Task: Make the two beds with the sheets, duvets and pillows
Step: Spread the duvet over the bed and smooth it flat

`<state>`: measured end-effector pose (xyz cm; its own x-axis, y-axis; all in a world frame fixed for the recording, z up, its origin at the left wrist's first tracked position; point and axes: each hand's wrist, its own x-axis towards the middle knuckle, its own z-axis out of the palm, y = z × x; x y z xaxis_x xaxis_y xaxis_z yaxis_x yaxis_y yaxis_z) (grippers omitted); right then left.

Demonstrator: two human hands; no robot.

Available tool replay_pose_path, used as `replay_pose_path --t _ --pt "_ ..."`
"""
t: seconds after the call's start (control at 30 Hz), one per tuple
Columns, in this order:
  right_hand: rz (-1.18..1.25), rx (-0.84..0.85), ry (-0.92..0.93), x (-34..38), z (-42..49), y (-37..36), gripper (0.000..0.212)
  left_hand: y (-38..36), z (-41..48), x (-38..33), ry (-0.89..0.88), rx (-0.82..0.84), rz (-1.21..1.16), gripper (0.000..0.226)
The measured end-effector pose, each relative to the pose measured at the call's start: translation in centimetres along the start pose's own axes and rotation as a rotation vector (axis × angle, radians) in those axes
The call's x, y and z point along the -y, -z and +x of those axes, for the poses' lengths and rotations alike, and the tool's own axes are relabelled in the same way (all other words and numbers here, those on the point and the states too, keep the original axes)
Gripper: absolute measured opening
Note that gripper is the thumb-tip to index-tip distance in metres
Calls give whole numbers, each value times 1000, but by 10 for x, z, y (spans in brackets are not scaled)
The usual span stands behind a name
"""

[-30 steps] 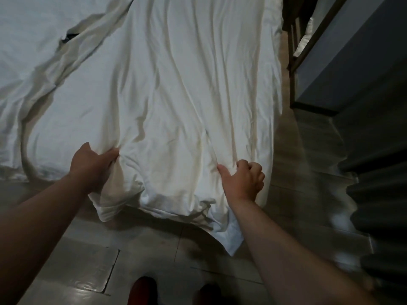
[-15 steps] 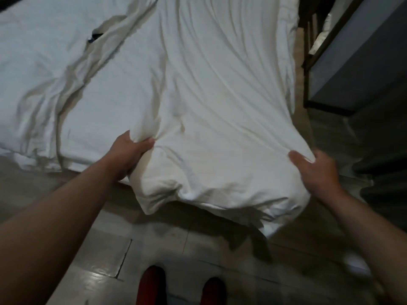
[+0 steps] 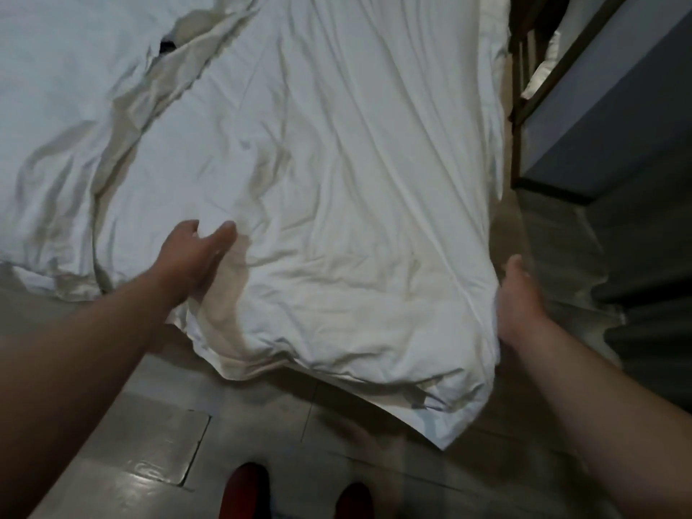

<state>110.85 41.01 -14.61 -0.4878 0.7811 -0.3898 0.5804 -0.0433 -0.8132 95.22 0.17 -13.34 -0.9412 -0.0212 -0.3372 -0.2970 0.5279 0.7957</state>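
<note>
Both hands are working the white duvet [image 3: 337, 174] lying across the bed [image 3: 56, 88], near end overhanging the tiled floor [image 3: 149, 425]: left hand [image 3: 194, 256] is seemingly resting open-fingered on it; right hand [image 3: 518, 297] is touching its edge, grip indiscernible.

White duvet [image 3: 337, 162], grey glossy floor tiles [image 3: 142, 443], red shoes [image 3: 245, 488].

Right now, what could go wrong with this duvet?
1. One corner of the duvet hangs low, close to the floor and just ahead of the red shoes; it could drag or be stepped on.
2. The left hand lies open on it, so a pull by the right hand alone may skew it.
</note>
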Motion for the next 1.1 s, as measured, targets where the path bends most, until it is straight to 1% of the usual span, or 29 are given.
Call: replay_pose_path --t 0.07,0.1,0.17,0.2,0.23,0.27,0.3,0.33,0.37,0.4,0.5,0.57,0.6,0.67,0.7,0.73,0.77,0.8,0.83,0.87,0.9,0.93,0.97,1.0,1.03,1.07,1.1 --pt "-38 88 -40 2 7 -8 47 0 10 -17 -57 59 78 33" --pt "-50 133 -40 4 7 -12 42 2 15 -30 -125 13 89 33" --pt "-88 162 24 4 8 -20 33 9 25 -56 -282 -190 41 29" --pt "-163 160 78 6 8 -21 32 14 30 -63 -327 -296 44 27" --pt "-260 150 141 10 9 -22 35 17 36 -63 -319 -370 112 27" --pt "-372 144 195 16 8 -21 39 18 42 -54 -240 -396 223 28" --pt "-465 134 228 21 8 -19 42 16 46 -39 -104 -374 319 30" --pt "-534 121 241 27 7 -13 46 11 46 -23 49 -315 384 33" --pt "-591 109 245 31 9 -5 49 4 43 -10 155 -257 425 39" --pt "-629 105 222 32 13 5 51 -1 37 -3 194 -219 450 45" --pt "-672 102 103 29 27 26 51 -5 25 3 101 -201 461 67" --pt "-667 101 35 27 27 20 52 -2 22 2 54 -179 430 80" --pt "-685 87 37 28 22 12 50 -1 22 3 42 -167 420 81" --pt "-722 -56 180 29 13 -4 46 3 23 1 53 -154 403 74" --pt "-702 -105 249 31 7 -11 49 4 24 2 51 -146 398 68" --pt "-673 -103 288 31 3 -17 55 5 25 3 39 -138 394 61" --pt "-667 -57 293 31 0 -23 63 6 25 3 16 -146 388 53" --pt "-681 -10 263 29 -1 -28 71 8 25 2 -13 -166 379 46" --pt "-712 13 228 29 -1 -32 76 10 24 -1 -47 -206 362 40" --pt "-754 14 217 28 -2 -35 75 13 23 -6 -77 -265 330 37" --pt "-801 4 231 27 -2 -37 68 16 23 -12 -94 -339 292 34" --pt "-850 3 262 27 -1 -38 55 18 23 -18 -97 -406 260 33" --pt "-898 12 305 25 0 -39 41 19 22 -24 -91 -437 238 33" --pt "-943 28 351 23 2 -39 28 18 23 -25 -82 -432 230 35" --pt "-979 49 402 21 3 -39 18 15 22 -24 -39 -386 236 40" --pt "-998 75 441 21 4 -36 10 11 23 -19 19 -326 239 48" --pt "-997 94 466 22 6 -32 7 7 20 -14 74 -266 244 57"
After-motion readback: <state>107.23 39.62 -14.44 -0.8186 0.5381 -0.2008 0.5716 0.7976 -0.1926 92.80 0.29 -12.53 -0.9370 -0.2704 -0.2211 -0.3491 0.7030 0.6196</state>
